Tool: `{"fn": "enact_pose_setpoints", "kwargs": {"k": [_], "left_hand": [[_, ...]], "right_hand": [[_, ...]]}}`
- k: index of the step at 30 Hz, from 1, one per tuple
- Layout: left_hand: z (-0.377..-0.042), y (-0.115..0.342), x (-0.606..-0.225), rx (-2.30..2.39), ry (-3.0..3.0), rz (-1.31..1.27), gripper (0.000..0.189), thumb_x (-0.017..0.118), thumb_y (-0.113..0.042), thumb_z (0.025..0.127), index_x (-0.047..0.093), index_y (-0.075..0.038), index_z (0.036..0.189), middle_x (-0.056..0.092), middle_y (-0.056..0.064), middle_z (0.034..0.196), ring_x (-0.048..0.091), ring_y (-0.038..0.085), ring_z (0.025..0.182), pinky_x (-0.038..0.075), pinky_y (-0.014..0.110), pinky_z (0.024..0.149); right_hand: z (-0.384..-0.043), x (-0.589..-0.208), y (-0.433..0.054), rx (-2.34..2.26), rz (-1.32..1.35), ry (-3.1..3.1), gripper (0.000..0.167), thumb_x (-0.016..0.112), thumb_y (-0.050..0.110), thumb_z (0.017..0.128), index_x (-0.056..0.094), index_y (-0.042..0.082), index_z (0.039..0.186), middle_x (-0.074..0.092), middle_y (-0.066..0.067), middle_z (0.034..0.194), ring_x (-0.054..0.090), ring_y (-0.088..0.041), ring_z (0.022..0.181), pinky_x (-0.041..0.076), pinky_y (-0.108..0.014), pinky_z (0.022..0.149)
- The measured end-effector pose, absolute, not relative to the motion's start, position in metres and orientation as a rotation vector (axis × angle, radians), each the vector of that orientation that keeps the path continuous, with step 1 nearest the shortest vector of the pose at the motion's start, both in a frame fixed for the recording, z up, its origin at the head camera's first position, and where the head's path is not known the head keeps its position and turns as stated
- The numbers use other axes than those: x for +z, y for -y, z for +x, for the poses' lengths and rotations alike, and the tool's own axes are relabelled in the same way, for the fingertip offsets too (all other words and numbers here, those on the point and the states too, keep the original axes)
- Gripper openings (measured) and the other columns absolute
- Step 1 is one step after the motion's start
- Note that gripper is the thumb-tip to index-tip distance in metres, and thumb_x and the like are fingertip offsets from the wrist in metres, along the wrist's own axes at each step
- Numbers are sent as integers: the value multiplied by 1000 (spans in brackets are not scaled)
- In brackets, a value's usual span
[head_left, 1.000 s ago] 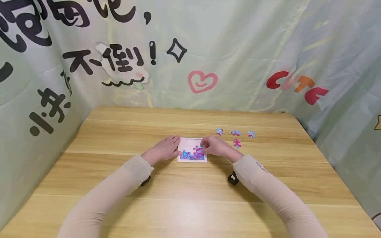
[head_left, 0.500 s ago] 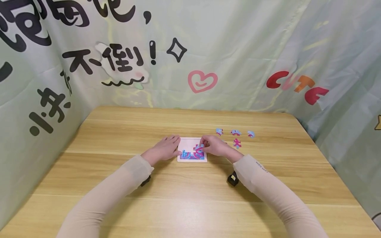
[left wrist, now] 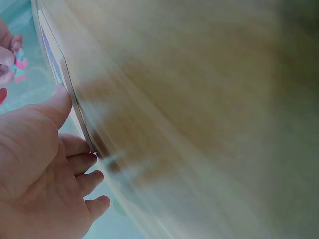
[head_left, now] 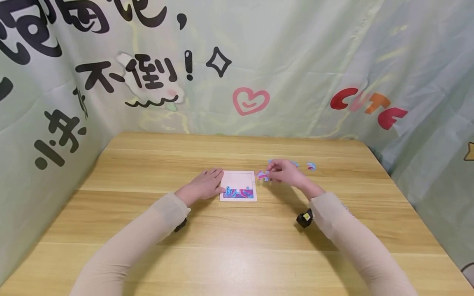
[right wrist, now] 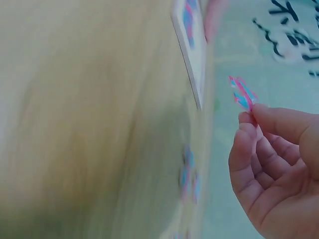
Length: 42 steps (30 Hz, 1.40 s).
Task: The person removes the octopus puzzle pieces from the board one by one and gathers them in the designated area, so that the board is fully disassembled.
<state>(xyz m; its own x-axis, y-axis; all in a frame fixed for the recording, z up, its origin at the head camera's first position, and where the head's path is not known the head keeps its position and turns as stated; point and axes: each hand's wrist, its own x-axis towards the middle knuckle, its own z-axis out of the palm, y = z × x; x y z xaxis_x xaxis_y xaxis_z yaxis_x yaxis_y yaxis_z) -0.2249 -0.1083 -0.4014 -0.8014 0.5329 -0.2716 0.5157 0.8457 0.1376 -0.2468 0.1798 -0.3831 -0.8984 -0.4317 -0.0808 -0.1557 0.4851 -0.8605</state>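
At a pale wooden table [head_left: 237, 242], a person's left hand [head_left: 202, 186], fingers extended, touches a white rectangular puzzle tray [head_left: 237, 180], partly filled; right of it, the right hand [head_left: 288, 172] pinches a raised pink-and-blue jigsaw piece [head_left: 261, 176] near loose blue-and-pink pieces [head_left: 311, 166].

Wood-grained table [head_left: 237, 263], creased cloth backdrop [head_left: 296, 61]
Smooth table with a glossy sheen near; far backdrop matt; sleeves [head_left: 137, 234] of matt, wrinkled cloth; tray [head_left: 238, 179] smooth and matt; piece [right wrist: 243, 93] printed, card-like
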Motion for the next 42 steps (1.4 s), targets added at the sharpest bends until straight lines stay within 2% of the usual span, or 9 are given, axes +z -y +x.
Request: {"fn": "enact_pose_setpoints", "kwargs": {"k": [3, 8, 11, 14, 23, 30, 42], "left_hand": [[-226, 109, -403, 69, -2726, 790, 70, 37, -45, 97, 16, 1, 145, 11, 15, 151, 8, 29, 138, 8, 44, 110], [-227, 110, -405, 43, -2721, 781, 70, 35, -46, 97, 14, 1, 146, 10, 14, 151, 7, 28, 138, 7, 43, 110], [-227, 110, -404, 46, -2721, 782, 70, 35, -46, 97, 15, 1, 146, 10, 14, 151, 7, 29, 138, 7, 43, 110], [-226, 110, -403, 55, -2721, 787, 70, 36, -45, 97, 15, 1, 145, 11, 15, 151, 8, 29, 137, 8, 44, 110], [-225, 108, -401, 59, -2720, 791, 70, 37, -45, 97, 15, 2, 145, 11, 16, 151, 9, 30, 137, 8, 44, 110], [-226, 108, -403, 40, -2721, 793, 71, 36, -45, 97, 15, 2, 145, 11, 15, 151, 8, 29, 137, 8, 43, 110], [-226, 108, -403, 48, -2721, 793, 70, 36, -45, 97, 15, 1, 146, 11, 14, 151, 7, 28, 138, 8, 44, 110]], "right_hand": [[-247, -380, -200, -1383, -440, -2454, 13, 59, 7, 90, 56, -4, 96, 57, -16, 75, 47, -19, 58, 44, -34, 53], [-247, -377, -233, -1386, -304, -2467, 20, 59, 13, 91, 56, -4, 101, 59, -21, 85, 53, -22, 65, 49, -38, 60], [-246, -376, -252, -1385, -239, -2478, 23, 58, 13, 92, 54, -5, 104, 60, -18, 87, 55, -25, 70, 50, -39, 65], [-245, -375, -269, -1377, -184, -2490, 25, 58, 14, 92, 54, -6, 106, 59, -16, 84, 54, -26, 69, 50, -38, 65], [-247, -383, -309, -1308, -55, -2488, 26, 54, 13, 94, 52, -10, 107, 58, -4, 73, 54, -13, 64, 51, -30, 60], [-252, -391, -325, -1300, 34, -2463, 24, 53, 9, 94, 53, -11, 106, 56, 0, 70, 51, -10, 62, 48, -24, 55], [-255, -389, -326, -1222, 60, -2519, 26, 51, 8, 94, 50, -13, 109, 54, -3, 73, 50, -13, 64, 48, -26, 56]]}}
